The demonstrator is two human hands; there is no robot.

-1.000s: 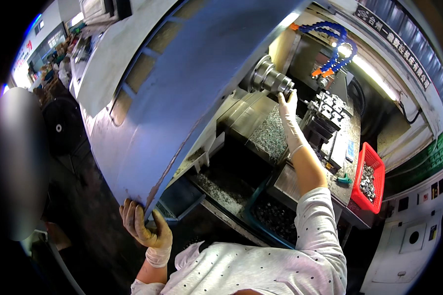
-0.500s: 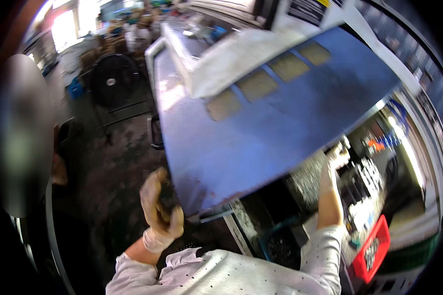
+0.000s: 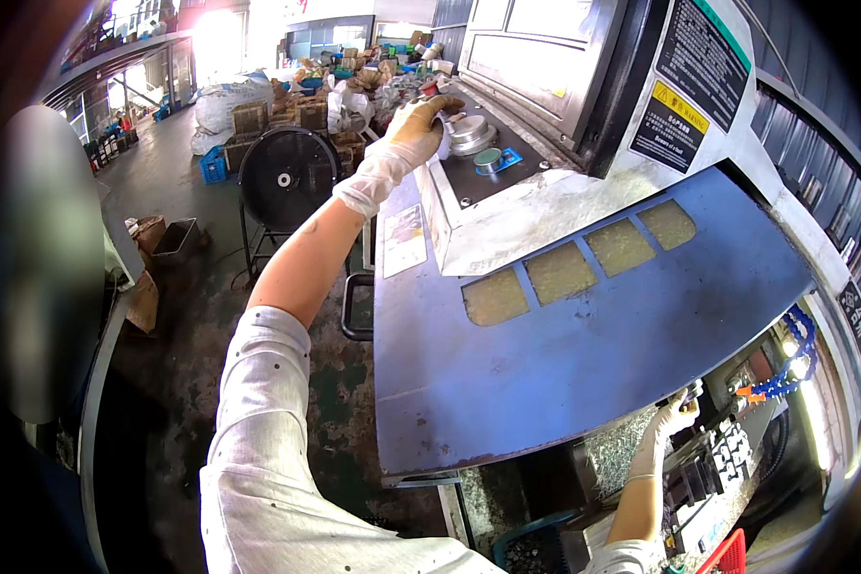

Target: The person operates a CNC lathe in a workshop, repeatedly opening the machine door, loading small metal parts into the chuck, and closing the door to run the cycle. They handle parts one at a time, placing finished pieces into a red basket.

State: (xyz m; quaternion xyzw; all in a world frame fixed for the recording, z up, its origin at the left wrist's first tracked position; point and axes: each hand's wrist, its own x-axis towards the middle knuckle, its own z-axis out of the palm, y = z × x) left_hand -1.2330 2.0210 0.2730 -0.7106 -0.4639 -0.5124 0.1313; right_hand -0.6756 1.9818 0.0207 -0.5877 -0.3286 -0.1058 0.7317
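My left hand (image 3: 414, 132), in a pale work glove, reaches far forward to the machine's dark top ledge. Its fingers curl beside a round stacked metal piece (image 3: 471, 135); what they close on is hidden by the glove. Near those fingertips is a small red object (image 3: 430, 88), and a round greenish-topped tin (image 3: 488, 160) lies nearby on the ledge. Down at the right, my gloved right hand (image 3: 676, 415) is at the lower edge of the machine's blue cover (image 3: 536, 383). Its fingers are closed on a small shiny metal part (image 3: 693, 391).
Metal fixtures (image 3: 727, 450) and a blue coolant hose with an orange nozzle (image 3: 765, 390) sit inside the machine. A red basket (image 3: 727, 553) stands at lower right. Left of the machine are a black drum fan (image 3: 287, 177) and a black handle (image 3: 357, 308). Boxes and sacks fill the background.
My left hand has gone from beside the cover's near left corner up and forward to the top ledge. The view has shifted; my right hand stays at the cover's lower edge.
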